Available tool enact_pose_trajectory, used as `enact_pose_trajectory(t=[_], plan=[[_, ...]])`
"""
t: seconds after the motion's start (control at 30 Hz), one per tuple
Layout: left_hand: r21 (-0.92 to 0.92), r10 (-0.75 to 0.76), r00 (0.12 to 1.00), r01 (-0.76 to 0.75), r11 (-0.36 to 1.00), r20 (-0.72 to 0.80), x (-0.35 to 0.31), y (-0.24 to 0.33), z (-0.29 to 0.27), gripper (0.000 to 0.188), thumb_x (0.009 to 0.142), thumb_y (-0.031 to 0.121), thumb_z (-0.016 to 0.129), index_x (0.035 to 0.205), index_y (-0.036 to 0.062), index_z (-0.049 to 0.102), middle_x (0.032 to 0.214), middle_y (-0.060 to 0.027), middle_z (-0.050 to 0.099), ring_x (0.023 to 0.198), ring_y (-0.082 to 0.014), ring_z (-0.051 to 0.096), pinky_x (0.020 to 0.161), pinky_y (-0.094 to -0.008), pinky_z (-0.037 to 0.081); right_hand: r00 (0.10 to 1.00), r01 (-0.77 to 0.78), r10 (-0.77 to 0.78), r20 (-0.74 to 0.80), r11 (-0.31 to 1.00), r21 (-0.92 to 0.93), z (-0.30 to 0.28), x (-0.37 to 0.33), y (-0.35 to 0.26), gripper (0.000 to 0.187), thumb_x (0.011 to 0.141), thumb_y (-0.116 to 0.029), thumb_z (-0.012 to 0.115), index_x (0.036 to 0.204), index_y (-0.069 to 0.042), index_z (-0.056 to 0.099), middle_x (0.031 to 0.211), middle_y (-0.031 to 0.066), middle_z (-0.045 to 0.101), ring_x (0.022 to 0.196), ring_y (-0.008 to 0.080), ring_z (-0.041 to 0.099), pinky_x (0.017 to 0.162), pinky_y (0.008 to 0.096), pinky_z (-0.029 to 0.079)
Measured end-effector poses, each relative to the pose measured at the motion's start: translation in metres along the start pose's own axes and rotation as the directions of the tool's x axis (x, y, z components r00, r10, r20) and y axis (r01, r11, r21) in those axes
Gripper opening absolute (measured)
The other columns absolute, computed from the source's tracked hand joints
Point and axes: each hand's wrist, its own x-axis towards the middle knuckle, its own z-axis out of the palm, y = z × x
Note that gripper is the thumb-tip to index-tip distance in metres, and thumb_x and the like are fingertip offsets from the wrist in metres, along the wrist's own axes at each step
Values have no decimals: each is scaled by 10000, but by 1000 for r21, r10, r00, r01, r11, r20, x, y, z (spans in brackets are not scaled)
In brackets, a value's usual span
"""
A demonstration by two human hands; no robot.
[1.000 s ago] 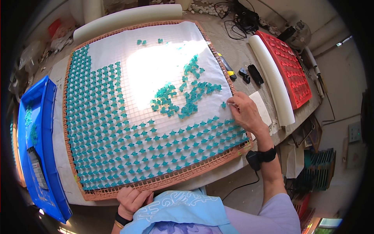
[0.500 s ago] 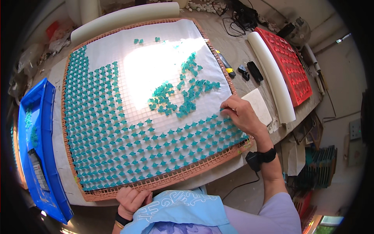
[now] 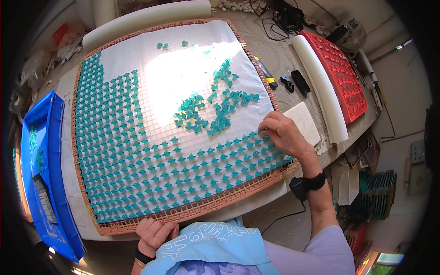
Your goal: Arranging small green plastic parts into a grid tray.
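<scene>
My right hand is at the right side of a large mesh frame. Its thumb and fingers are pinched at the upper right end of the teal rows, on what looks like a small teal flower-shaped piece, mostly hidden by the fingertips. Rows of teal flower-shaped pieces cover the frame's left side and near part, over a white sheet. A loose heap of teal pieces lies on the sheet's middle. My left hand is closed against the frame's near edge, its fingers curled and their inner side hidden.
A blue tray with teal bits and a dark tool stands left. To the right lie a pale square tile, a utility knife, black clips, a white roll and a red tray. Another roll lies behind.
The right hand stays at the same spot, its pinched fingers shifted only very slightly. My left hand and the teal pieces look unchanged; the whole view has moved a little.
</scene>
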Motion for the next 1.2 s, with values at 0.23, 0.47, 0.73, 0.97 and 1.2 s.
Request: enact_pose_trajectory(t=[0.23, 0.47, 0.73, 0.97, 1.2], plan=[[1, 5, 1000, -5, 1000, 6, 1, -1, 0, 98, 712, 119, 797, 769, 138, 720, 602, 17, 502, 532, -175, 487, 501, -322, 334, 1000, -5, 5, 0, 1000, 8, -2, 0, -3, 114, 850, -14, 694, 955, -39, 657, 940, 121, 632, 928, 340, 632, 807, 429, 508], [12, 8, 1000, -8, 1000, 9, 0, -1, -1, 95, 723, 127, 799, 770, 136, 717, 603, 17, 499, 533, -174, 492, 498, -320, 344, 1000, 21, -21, 16, 1000, -2, -4, 2, 0, 153, 854, -27, 710, 1003, -33, 679, 943, 123, 636, 934, 327, 639, 813, 418, 511], [33, 15, 1000, -14, 999, -13, -1, -1, 0, 89, 732, 132, 800, 759, 138, 715, 597, 18, 478, 521, -169, 486, 491, -316, 348, 968, -85, 67, -242, 994, -67, 5, 49, 23, 243, 882, -43, 711, 1119, 5, 687, 1026, 166, 638, 980, 352, 646, 863, 421, 512], [7, 14, 1000, -14, 1000, -24, 1, -1, 2, 90, 722, 131, 802, 761, 143, 722, 590, 19, 459, 520, -163, 489, 488, -311, 348, 953, -184, 145, -264, 975, -128, 5, 42, 22, 223, 874, -38, 708, 1078, 6, 628, 1049, 198, 630, 1010, 395, 637, 873, 452, 510], [17, 16, 1000, -16, 1000, 0, -1, -2, 0, 71, 743, 135, 790, 780, 130, 729, 605, 15, 506, 527, -174, 500, 499, -318, 356, 975, -218, 221, 16, 969, -117, -13, 15, 5, 192, 863, -7, 696, 1047, 11, 642, 1034, 190, 626, 995, 392, 635, 868, 447, 508]])
